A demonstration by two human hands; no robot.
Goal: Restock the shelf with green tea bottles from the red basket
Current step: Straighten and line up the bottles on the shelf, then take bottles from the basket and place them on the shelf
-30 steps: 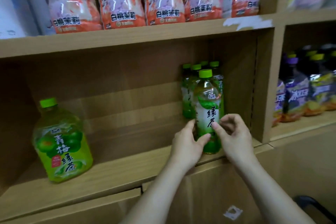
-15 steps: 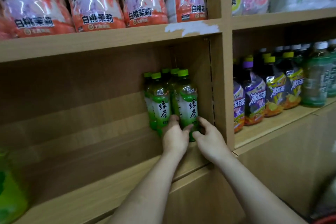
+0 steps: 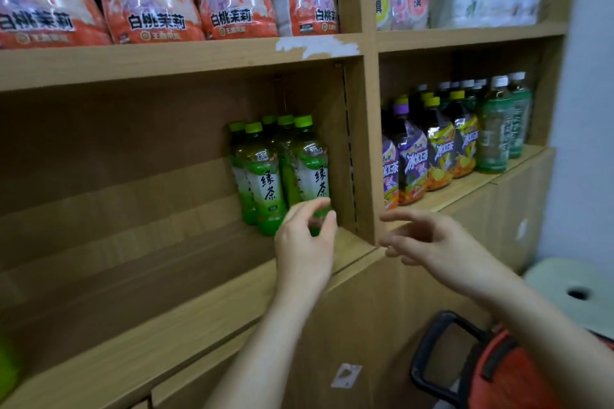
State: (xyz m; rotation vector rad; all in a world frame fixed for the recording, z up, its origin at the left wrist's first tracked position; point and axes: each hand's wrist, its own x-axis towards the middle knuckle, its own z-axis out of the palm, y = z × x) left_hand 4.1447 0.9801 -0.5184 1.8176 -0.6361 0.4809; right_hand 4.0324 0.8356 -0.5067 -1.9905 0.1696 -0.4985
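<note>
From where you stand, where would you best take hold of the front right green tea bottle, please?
Probably its neck under the cap, from the front: the front right green tea bottle stands upright, a neighbouring bottle close on its left, the shelf divider on its right.

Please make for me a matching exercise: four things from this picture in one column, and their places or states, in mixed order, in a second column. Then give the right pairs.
Column one
1 green tea bottles
2 basket
3 orange packs
4 right hand

Column two
a on the top shelf
b open, holds nothing
c bottom right corner of the picture
d on the middle shelf, next to the divider

Pairs: 1-d, 2-c, 3-a, 4-b
</note>
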